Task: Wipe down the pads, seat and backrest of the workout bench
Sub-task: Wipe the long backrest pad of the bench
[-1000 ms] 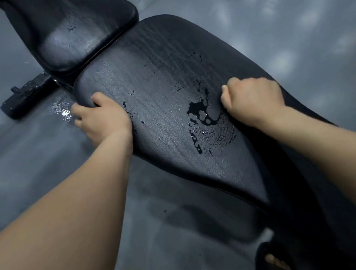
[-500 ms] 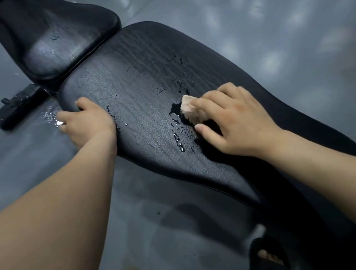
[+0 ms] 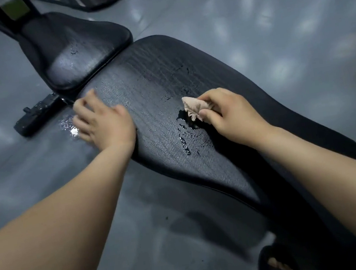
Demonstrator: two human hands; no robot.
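The black backrest of the workout bench runs from the centre to the lower right, wet with dark patches of liquid. Beyond its far end sits the black seat pad, also spotted with drops. My right hand pinches a small crumpled beige cloth and holds it on the backrest at the top of the wet patch. My left hand rests on the backrest's left edge near the seat, fingers spread and blurred.
Grey glossy floor surrounds the bench, with a puddle beside my left hand. A black frame foot sticks out at left. Dark metal bars stand behind the seat. A sandalled foot shows at the bottom.
My right hand went from a fist to pinching the cloth, which now shows more. My left hand's fingers have loosened and spread on the bench edge. The camera tilted up, revealing more of the seat.
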